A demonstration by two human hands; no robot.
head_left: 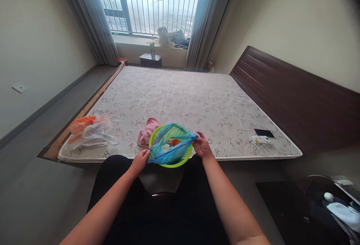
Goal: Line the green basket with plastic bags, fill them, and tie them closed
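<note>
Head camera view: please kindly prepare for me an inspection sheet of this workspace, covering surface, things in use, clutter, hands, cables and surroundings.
Surface: letter-printed mattress, seen without a sheet.
Things in use: blue bag open in a green basket; whitish and orange scraps inside.
Clutter: pink cloth beside the basket; orange and whitish plastic bags further left; flat black item at right.
Hands: left hand and right hand grip opposite sides of the blue bag.
Cables: white cable near the flat black item.
Surroundings: dark headboard right; curtains, railed window and small cabinet beyond.
</note>
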